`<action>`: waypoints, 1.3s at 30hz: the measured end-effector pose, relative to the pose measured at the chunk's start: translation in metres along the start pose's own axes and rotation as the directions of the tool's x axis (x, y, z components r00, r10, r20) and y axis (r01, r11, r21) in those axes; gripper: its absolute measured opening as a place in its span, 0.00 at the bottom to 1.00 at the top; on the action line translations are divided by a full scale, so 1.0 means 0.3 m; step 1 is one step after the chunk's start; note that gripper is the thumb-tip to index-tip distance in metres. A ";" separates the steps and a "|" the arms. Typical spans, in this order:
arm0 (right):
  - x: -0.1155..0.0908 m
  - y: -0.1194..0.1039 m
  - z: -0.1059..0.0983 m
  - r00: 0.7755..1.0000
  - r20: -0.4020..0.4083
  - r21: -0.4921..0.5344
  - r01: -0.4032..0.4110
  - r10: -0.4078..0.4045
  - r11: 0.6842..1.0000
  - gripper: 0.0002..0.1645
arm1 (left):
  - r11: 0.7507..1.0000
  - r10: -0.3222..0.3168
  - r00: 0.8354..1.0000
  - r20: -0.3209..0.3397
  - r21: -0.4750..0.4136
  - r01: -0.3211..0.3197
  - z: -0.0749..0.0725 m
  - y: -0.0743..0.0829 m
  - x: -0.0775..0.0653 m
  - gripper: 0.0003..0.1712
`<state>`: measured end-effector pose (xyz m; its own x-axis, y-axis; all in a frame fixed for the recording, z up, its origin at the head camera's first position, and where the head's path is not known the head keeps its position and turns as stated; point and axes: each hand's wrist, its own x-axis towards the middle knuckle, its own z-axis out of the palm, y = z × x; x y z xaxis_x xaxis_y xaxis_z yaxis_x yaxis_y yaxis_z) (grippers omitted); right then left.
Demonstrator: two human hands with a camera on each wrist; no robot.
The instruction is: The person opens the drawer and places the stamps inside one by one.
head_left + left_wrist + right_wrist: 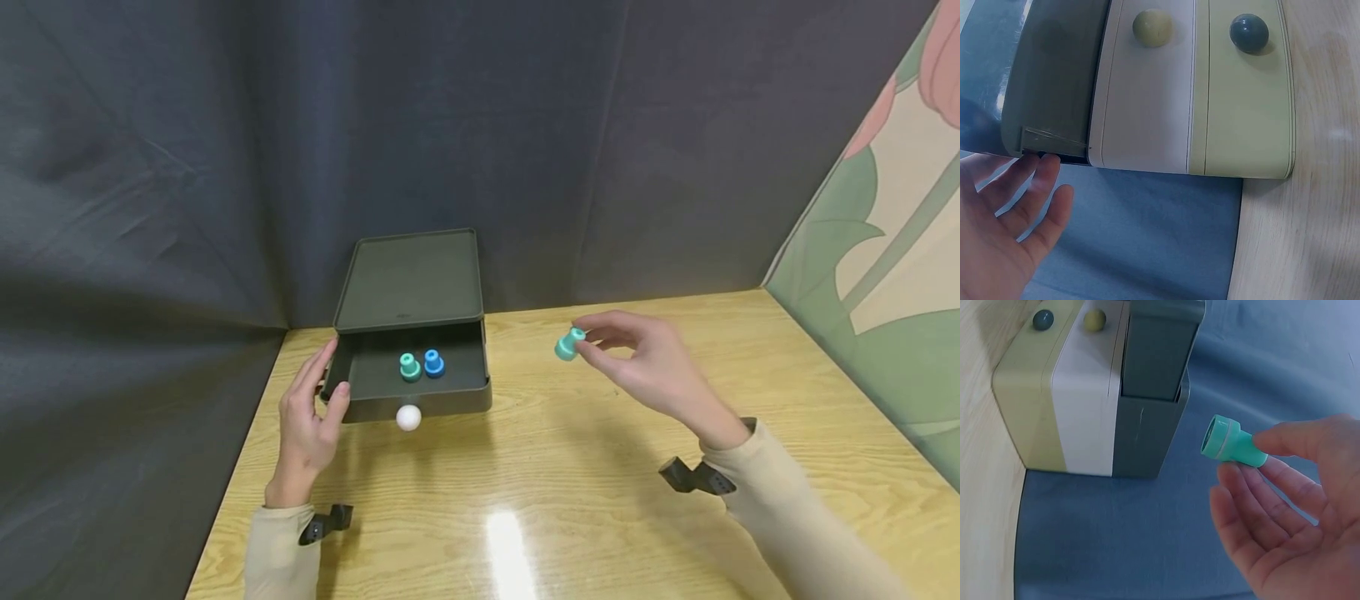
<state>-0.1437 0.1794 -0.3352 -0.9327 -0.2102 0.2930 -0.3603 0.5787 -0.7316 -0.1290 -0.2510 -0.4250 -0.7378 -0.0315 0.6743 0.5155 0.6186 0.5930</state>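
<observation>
My right hand pinches a small teal toy stamp between thumb and fingertips, in the air right of a drawer cabinet. The stamp's wide, hollow-looking end points away from the palm in the right wrist view. The cabinet's dark green top drawer is pulled out, with a white knob on its front. Inside the drawer stand a green stamp and a blue stamp, side by side. My left hand is at the drawer's left side, fingers extended and fingertips touching it.
The cabinet's flat dark top lies behind the drawer. Below are a white drawer and a pale green drawer, both closed, with round knobs. A wooden table carries the cabinet; dark cloth hangs behind.
</observation>
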 end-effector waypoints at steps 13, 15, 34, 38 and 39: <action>0.079 -0.056 0.095 0.994 0.060 0.043 0.090 -0.093 0.995 0.15 | 1.000 0.010 1.000 -0.005 -0.008 -0.010 0.001 0.000 0.003 0.35; 0.087 -0.066 0.108 0.992 0.074 0.063 0.097 -0.101 0.993 0.15 | 1.000 0.015 1.000 -0.005 -0.009 -0.015 0.001 -0.001 0.003 0.35; 0.163 -0.145 0.215 0.973 0.145 0.150 0.156 -0.178 0.976 0.15 | 1.000 0.004 1.000 0.010 -0.007 -0.004 0.000 0.005 -0.003 0.36; 0.178 -0.158 0.229 0.971 0.144 0.141 0.170 -0.190 0.975 0.14 | 1.000 0.005 1.000 0.009 -0.003 -0.005 -0.002 0.007 -0.001 0.35; 0.182 -0.160 0.233 0.970 0.146 0.131 0.175 -0.193 0.976 0.14 | 1.000 0.006 1.000 0.009 -0.004 -0.006 -0.002 0.008 0.000 0.35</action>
<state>-0.1783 0.0850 -0.3272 -0.8376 -0.4310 0.3357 -0.5166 0.4248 -0.7435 -0.1275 -0.2502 -0.4235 -0.7387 -0.0208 0.6737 0.5214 0.6159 0.5906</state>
